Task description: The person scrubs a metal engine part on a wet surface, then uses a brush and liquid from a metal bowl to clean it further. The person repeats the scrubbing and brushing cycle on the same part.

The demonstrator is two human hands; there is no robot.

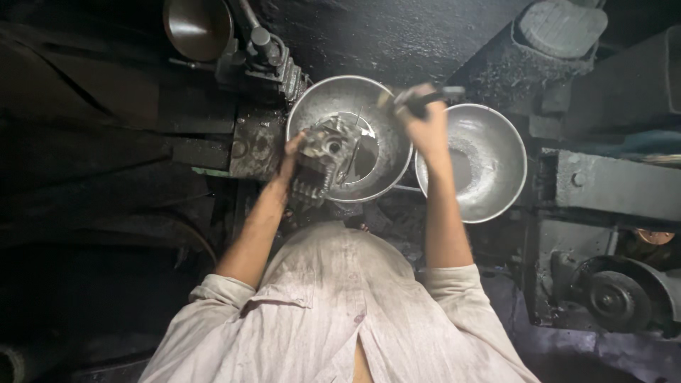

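Fingers (292,150) of the left hand (289,159) wrap around a grey metal engine part (323,159) with fins, holding it over a round metal bowl (369,103) in the middle of the frame. Right-hand fingers (415,106) are closed on a small brush (418,96), lifted above the bowl's right rim. A second metal bowl (489,163) sits just beside the first, to the right. Dark, greasy machine parts (266,64) lie at the upper left. A round wheel (613,298) shows at the lower right.
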